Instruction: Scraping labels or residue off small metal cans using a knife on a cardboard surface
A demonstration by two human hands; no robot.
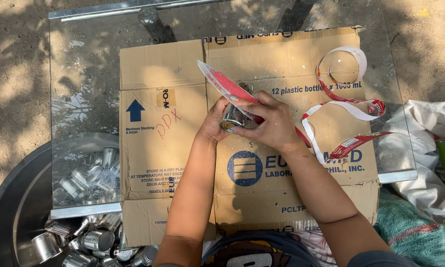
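I am midway through stripping a label: my left hand cups a small bare tin can over the middle of the flattened cardboard box, fingers wrapped round its far side, while my right hand closes over the can from three o'clock, thumb and fingers pinching a red-and-white label strip that rises stiffly toward eleven o'clock. The can lies on its side, its open mouth facing me. As I judge it, the strip is partly free, and the next move calls for a firm hold on the can and a steady pull along the wall so the paper comes away whole. At two to three o'clock, peeled label ribbons curl on the cardboard; at eight o'clock a metal basin holds a heap of stripped tin cans, partly seen through the glass tabletop. My right palm hides where the strip joins the can, so I cannot tell how much still clings. The sacks at four o'clock are cut off by the frame.
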